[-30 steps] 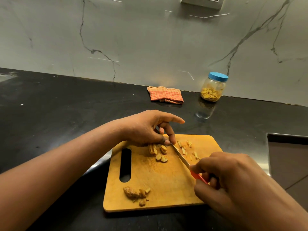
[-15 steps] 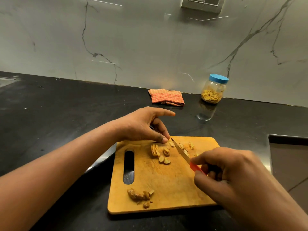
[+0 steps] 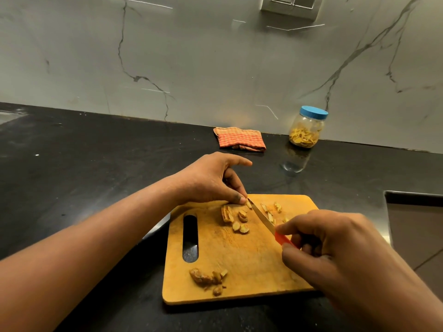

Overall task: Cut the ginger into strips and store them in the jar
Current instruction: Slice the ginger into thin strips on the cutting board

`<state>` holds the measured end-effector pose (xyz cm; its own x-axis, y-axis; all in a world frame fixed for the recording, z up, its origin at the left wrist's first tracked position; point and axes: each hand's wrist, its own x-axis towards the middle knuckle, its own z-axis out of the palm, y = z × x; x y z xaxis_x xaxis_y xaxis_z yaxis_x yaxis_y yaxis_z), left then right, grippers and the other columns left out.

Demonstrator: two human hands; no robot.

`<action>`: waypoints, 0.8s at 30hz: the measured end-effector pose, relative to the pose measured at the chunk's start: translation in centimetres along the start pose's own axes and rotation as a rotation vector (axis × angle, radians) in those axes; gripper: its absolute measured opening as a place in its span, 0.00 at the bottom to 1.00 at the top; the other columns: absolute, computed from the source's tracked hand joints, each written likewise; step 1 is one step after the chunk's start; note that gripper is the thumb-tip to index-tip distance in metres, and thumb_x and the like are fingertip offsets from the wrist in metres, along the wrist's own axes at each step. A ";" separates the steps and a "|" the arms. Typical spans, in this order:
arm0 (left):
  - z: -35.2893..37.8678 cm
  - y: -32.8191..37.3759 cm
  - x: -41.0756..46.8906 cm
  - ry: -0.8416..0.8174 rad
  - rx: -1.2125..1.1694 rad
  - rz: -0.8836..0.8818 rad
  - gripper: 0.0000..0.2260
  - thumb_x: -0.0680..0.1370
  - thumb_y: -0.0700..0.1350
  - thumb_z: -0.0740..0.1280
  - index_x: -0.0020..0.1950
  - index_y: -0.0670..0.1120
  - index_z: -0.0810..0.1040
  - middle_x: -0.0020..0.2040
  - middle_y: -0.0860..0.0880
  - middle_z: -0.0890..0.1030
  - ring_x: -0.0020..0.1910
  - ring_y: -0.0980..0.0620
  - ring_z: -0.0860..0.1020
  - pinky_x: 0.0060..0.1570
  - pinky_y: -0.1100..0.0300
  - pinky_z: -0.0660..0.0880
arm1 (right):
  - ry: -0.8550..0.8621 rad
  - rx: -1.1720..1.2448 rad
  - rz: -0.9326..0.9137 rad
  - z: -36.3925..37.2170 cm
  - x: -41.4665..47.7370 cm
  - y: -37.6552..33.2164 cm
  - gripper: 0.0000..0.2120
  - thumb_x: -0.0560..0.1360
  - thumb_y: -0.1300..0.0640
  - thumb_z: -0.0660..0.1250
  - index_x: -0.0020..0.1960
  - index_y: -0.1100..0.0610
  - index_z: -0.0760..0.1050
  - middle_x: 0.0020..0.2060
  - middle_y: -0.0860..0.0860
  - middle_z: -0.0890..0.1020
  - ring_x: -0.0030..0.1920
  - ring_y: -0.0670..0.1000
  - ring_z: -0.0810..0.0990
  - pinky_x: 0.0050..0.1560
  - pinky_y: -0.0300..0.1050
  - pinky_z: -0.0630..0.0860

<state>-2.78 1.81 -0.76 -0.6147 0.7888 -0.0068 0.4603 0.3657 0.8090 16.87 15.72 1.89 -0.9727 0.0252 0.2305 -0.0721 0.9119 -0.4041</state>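
Across the lower half of the view runs a black polished stone counter (image 3: 96, 176), meeting a grey veined wall along its far edge. Cut into its right edge is a dark sink basin (image 3: 417, 231). Near the counter's front edge lies a rectangular yellow-brown wooden cutting board (image 3: 239, 259) with a slot handle at its left end.

The right hand (image 3: 335, 250) is over the board's right edge, its fingers curled tight round the handle of a small red-handled steel knife (image 3: 262, 218), whose blade slants toward the board's far edge. The left hand (image 3: 211, 180) is at the board's far left corner: forefinger out straight, thumb and a bent finger brought together on a small ginger piece (image 3: 248, 204) at the knife's tip.

By the counter's far edge lies a folded orange checked cloth (image 3: 239, 140); to its right, apart from it, stands a clear plastic jar (image 3: 306, 128) with a blue lid on, part-filled with yellow strips.

On the board, pale ginger slices (image 3: 236, 218) lie just left of the blade, thin ginger strips (image 3: 271, 210) just right of it, and a knobbly brown ginger lump (image 3: 203, 276) sits near the board's front left corner.
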 end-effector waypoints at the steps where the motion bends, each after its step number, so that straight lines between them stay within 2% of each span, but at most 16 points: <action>1: 0.0 0.0 0.0 -0.001 -0.001 -0.002 0.35 0.72 0.39 0.76 0.76 0.52 0.65 0.45 0.52 0.87 0.47 0.59 0.84 0.55 0.65 0.75 | 0.002 -0.004 0.005 0.0 0.0 0.0 0.13 0.68 0.47 0.68 0.51 0.46 0.82 0.32 0.41 0.76 0.45 0.35 0.75 0.37 0.30 0.73; 5: 0.0 0.0 0.0 0.003 0.002 -0.004 0.35 0.72 0.40 0.76 0.76 0.52 0.66 0.45 0.52 0.87 0.47 0.59 0.84 0.55 0.66 0.75 | -0.014 0.003 0.045 0.0 0.2 -0.3 0.10 0.71 0.49 0.70 0.51 0.46 0.82 0.32 0.43 0.77 0.44 0.35 0.75 0.36 0.31 0.73; 10: 0.0 0.0 0.0 0.012 0.001 -0.015 0.35 0.72 0.40 0.76 0.76 0.52 0.66 0.45 0.52 0.87 0.47 0.59 0.84 0.52 0.68 0.75 | -0.039 0.000 0.094 0.1 0.8 -0.6 0.11 0.71 0.49 0.69 0.53 0.46 0.81 0.34 0.43 0.78 0.44 0.36 0.75 0.38 0.32 0.74; 15: 0.0 0.0 0.0 0.036 0.009 -0.005 0.36 0.71 0.40 0.77 0.76 0.52 0.66 0.44 0.51 0.86 0.45 0.59 0.84 0.51 0.67 0.76 | -0.075 -0.037 0.141 0.0 1.1 -0.9 0.12 0.73 0.49 0.68 0.56 0.46 0.79 0.38 0.45 0.77 0.41 0.44 0.76 0.41 0.33 0.75; 18: 0.0 0.0 0.0 0.029 0.006 0.000 0.36 0.71 0.40 0.77 0.76 0.52 0.66 0.44 0.52 0.86 0.46 0.59 0.84 0.50 0.68 0.76 | -0.114 -0.046 0.159 -0.4 0.8 -1.1 0.12 0.73 0.49 0.68 0.56 0.46 0.79 0.36 0.45 0.77 0.38 0.44 0.76 0.39 0.35 0.75; 24: 0.0 0.1 0.0 0.007 0.041 0.017 0.35 0.72 0.40 0.76 0.76 0.53 0.66 0.45 0.53 0.87 0.46 0.61 0.84 0.51 0.69 0.75 | -0.105 -0.112 0.142 -0.3 1.9 -1.9 0.12 0.73 0.48 0.68 0.57 0.46 0.78 0.37 0.42 0.76 0.38 0.42 0.77 0.36 0.32 0.75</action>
<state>-2.74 1.86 -0.72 -0.6113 0.7913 0.0109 0.4961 0.3724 0.7844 15.21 14.15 3.40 -0.9894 0.1195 0.0822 0.0869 0.9420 -0.3241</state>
